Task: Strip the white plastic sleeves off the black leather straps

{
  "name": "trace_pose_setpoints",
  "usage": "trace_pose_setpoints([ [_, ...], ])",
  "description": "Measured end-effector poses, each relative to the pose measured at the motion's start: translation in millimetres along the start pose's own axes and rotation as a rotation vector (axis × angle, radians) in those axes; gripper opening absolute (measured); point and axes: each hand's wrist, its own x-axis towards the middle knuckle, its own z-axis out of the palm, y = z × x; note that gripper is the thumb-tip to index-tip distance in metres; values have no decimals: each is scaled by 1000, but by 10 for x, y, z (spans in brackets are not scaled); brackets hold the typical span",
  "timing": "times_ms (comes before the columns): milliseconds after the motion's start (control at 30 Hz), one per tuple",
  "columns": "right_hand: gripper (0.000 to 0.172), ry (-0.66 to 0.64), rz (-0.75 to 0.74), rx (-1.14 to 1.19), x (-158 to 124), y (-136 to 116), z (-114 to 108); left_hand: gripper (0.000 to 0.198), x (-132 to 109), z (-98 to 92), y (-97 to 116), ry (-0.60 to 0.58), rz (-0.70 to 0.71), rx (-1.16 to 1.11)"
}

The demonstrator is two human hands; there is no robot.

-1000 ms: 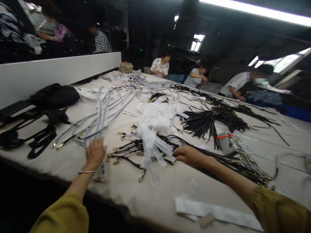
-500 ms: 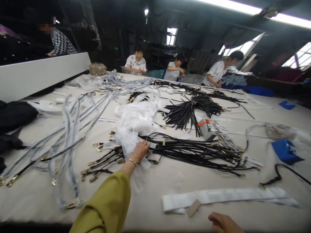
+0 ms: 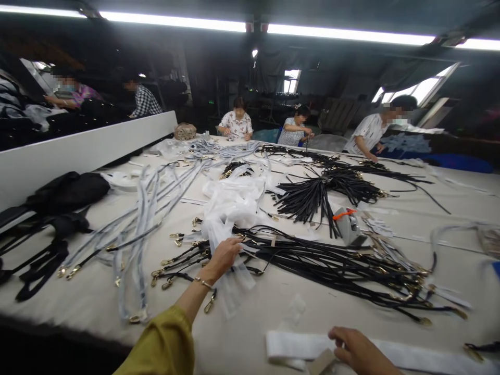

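Observation:
My left hand (image 3: pixel 223 259) reaches onto the near end of a bundle of black straps (image 3: pixel 312 255), beside crumpled white translucent film (image 3: pixel 234 200). Its fingers are bent over the straps and film; what they pinch, if anything, is too small to make out. At the lower right, my right hand (image 3: pixel 357 348) hovers by a folded white strip (image 3: pixel 289 346) and a small tan piece (image 3: pixel 322 360). Its thumb and fingers are apart, with nothing seen between them. Gold clasps (image 3: pixel 167 281) hang from strap ends left of my left hand.
Grey-white straps (image 3: pixel 146 234) and a black bag (image 3: pixel 66 195) lie on the left. A grey dispenser with orange (image 3: pixel 350 229) stands behind the bundle, near fanned black straps (image 3: pixel 308 198). Several people sit or stand beyond the table (image 3: pixel 219 341).
The view has shifted left and up, showing more of the black bag and another person. My right hand has moved up over the white strip. My left hand stays at the straps.

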Motion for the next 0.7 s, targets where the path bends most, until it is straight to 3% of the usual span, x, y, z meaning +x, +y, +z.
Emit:
trace_pose_setpoints([
  [100, 35, -16, -126, -34, 289, -649, -262, 19, -306, -171, 92, 156, -150, -99],
  [200, 35, -32, -295, -1, 526, -1233, -300, 36, -717, -355, 151, 279, -327, -175],
  [300, 40, -18, -497, -3, 667, -1736, -127, 43, -1198, -530, 209, 350, -459, -342],
  [467, 71, 103, -786, -154, 866, -2540, 277, 42, -1848, -686, 418, 439, -572, -740],
  [600, 92, 121, -810, -290, 1230, -3145, 467, 41, -2174, -658, 687, 412, -644, -822],
  [700, 91, 78, -779, -372, 1591, -3419, 541, 46, -2534, -592, 791, 453, -692, -905],
])
